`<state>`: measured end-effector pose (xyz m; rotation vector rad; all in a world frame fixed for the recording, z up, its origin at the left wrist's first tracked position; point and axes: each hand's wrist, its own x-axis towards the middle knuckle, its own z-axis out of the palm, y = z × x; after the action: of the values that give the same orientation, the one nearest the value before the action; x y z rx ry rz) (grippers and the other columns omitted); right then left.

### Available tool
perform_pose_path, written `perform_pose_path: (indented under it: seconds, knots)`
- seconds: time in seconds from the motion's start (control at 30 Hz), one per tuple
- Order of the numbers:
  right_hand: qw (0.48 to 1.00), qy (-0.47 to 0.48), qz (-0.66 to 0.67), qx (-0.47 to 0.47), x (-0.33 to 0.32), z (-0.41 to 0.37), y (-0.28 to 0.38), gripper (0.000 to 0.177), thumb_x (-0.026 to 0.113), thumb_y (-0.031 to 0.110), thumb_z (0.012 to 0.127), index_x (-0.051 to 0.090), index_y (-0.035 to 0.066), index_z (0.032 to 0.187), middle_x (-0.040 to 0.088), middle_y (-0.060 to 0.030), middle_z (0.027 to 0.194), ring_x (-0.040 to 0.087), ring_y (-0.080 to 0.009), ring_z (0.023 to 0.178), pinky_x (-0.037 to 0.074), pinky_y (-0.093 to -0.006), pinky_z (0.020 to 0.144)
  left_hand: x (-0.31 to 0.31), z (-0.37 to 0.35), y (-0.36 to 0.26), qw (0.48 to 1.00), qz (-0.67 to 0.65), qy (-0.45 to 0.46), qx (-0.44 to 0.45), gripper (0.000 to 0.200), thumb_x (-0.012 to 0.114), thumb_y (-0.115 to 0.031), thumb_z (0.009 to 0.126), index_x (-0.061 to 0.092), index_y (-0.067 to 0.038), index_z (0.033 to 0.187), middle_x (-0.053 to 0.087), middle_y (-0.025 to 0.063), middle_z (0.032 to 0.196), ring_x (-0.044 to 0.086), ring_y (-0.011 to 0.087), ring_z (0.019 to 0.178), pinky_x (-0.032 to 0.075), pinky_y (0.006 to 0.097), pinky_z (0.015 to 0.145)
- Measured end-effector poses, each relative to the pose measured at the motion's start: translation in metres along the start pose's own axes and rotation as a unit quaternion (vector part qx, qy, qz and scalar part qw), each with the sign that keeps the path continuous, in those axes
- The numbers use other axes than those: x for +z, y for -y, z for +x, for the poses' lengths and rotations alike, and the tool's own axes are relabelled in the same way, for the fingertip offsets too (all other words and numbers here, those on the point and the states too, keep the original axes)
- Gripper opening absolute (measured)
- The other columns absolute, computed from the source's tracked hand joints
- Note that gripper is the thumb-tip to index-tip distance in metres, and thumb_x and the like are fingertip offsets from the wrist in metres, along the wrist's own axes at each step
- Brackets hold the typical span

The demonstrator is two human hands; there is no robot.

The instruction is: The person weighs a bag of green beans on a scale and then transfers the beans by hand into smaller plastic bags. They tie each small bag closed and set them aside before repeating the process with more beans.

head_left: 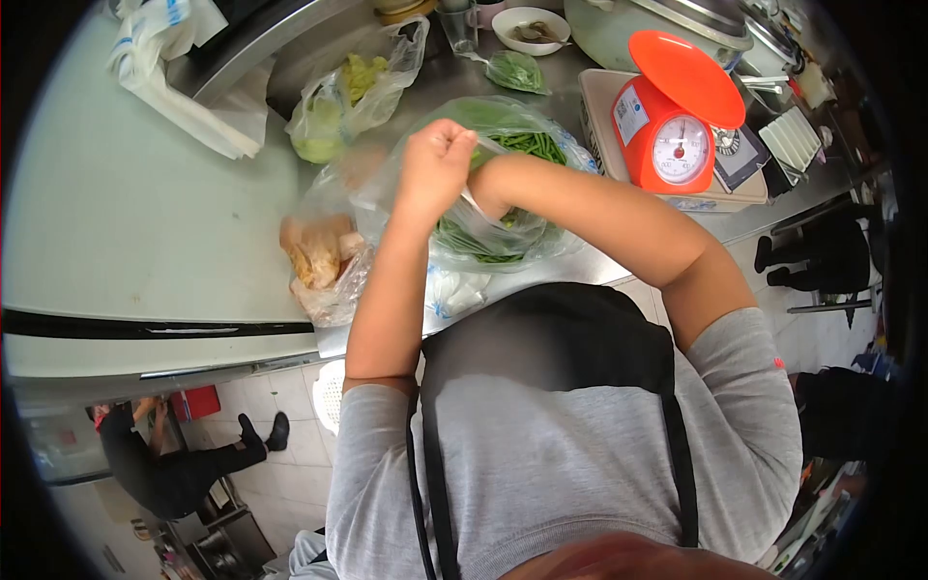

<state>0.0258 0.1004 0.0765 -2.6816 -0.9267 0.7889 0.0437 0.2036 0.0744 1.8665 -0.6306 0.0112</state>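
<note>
A clear plastic bag (503,114) of long green beans (530,145) lies on the steel counter in front of me. My left hand (440,162) is closed in a fist at the bag's near-left side, gripping its plastic edge. Reaching in from the right, my right hand (491,189) goes down into the bag's opening, and its fingers are hidden by plastic and the wrist. More long greens (469,238) show through the plastic below the hands.
An orange scale (665,135) stands on a box at the right. Bagged leafy vegetables (362,79), a white bowl (531,31) and a small green bag (516,72) are behind. Bagged meat-like pieces (317,253) lie left. A person (159,459) is at lower left.
</note>
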Motion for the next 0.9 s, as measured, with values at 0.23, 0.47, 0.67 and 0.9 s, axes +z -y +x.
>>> perform_pose_path:
  seconds: [0.23, 0.47, 0.67, 0.9]
  knots:
    - [0.979, -0.031, -0.049, 0.196, -0.033, -0.022, 0.009, 0.020, 0.055, 0.016, 0.070, 0.060, 0.000, 0.081, 0.059, -0.0155, 0.081, 0.057, -0.0284, 0.074, 0.043, -0.0396, 0.064, -0.025, 0.007, 0.015, 0.995, -0.060, -0.033, -0.074, 0.018, 0.055, -0.014, 0.078, 0.054, 0.000, 0.066, 0.046, -0.0039, 0.054, 0.038, 0.0041, 0.050, 0.032, 0.0224, 0.045]
    - [0.941, -0.311, 0.115, 0.068, -0.032, -0.039, -0.011, 0.018, 0.046, 0.008, 0.072, 0.048, 0.001, 0.089, 0.055, -0.0124, 0.067, 0.055, -0.0225, 0.064, 0.043, -0.0320, 0.058, -0.038, 0.013, 0.030, 0.990, -0.083, -0.043, -0.110, 0.018, 0.055, -0.016, 0.077, 0.055, 0.000, 0.068, 0.047, -0.0022, 0.056, 0.039, 0.0062, 0.051, 0.033, 0.0240, 0.046]
    - [0.826, -0.428, 0.356, 0.089, -0.031, -0.072, -0.041, 0.018, 0.045, 0.010, 0.076, 0.046, 0.002, 0.092, 0.055, -0.0103, 0.072, 0.057, -0.0177, 0.065, 0.045, -0.0311, 0.059, -0.058, 0.009, 0.039, 0.981, -0.086, -0.072, -0.156, 0.018, 0.055, -0.017, 0.076, 0.055, 0.000, 0.070, 0.049, 0.0012, 0.059, 0.042, 0.0093, 0.052, 0.035, 0.0260, 0.048]
    - [0.903, -0.311, 0.297, 0.021, 0.031, -0.043, -0.037, 0.102, 0.074, 0.037, 0.056, 0.015, -0.002, 0.129, 0.026, -0.0261, 0.129, 0.028, -0.0308, 0.121, 0.024, -0.0322, 0.099, -0.044, 0.007, 0.033, 0.971, -0.164, -0.049, -0.164, 0.011, 0.053, -0.015, 0.079, 0.053, -0.006, 0.074, 0.047, -0.0041, 0.056, 0.035, 0.0023, 0.040, 0.025, 0.0180, 0.035]
